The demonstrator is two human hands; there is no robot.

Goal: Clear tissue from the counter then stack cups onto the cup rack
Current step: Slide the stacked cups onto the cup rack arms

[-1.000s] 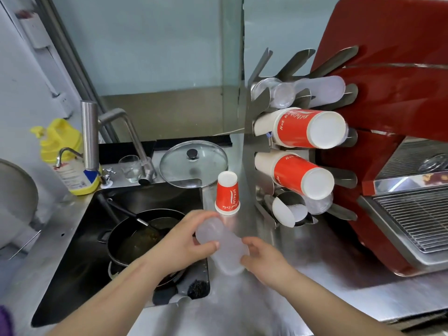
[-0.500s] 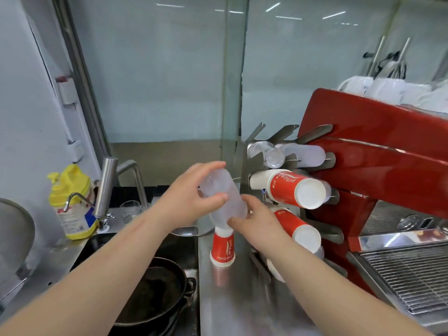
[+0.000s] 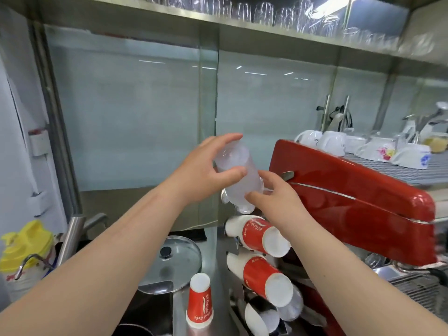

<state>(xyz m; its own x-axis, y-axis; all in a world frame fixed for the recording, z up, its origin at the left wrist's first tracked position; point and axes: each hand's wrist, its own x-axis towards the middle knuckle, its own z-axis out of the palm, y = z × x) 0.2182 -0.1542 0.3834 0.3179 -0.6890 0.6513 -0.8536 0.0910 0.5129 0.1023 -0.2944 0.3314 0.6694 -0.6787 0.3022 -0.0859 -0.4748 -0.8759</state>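
Note:
I hold a stack of clear plastic cups (image 3: 236,173) tilted in mid-air, just above the top of the steel cup rack (image 3: 234,248). My left hand (image 3: 208,169) grips its upper end, and my right hand (image 3: 274,200) holds its lower end from the right. Two stacks of red paper cups (image 3: 257,235) lie sideways in the rack below. A clear cup (image 3: 291,305) sits in a lower slot. One red paper cup (image 3: 200,301) stands upside down on the counter (image 3: 213,243). No tissue is in view.
A red espresso machine (image 3: 351,204) stands right of the rack, with white ceramic cups (image 3: 363,146) on top. A glass pan lid (image 3: 174,263), a tap (image 3: 72,236) and a yellow-capped bottle (image 3: 26,248) are at the left by the sink. Glasses line a shelf (image 3: 291,13) overhead.
Both hands have lifted the clear cup stack from low over the counter up to the top of the rack. The view has tilted upward.

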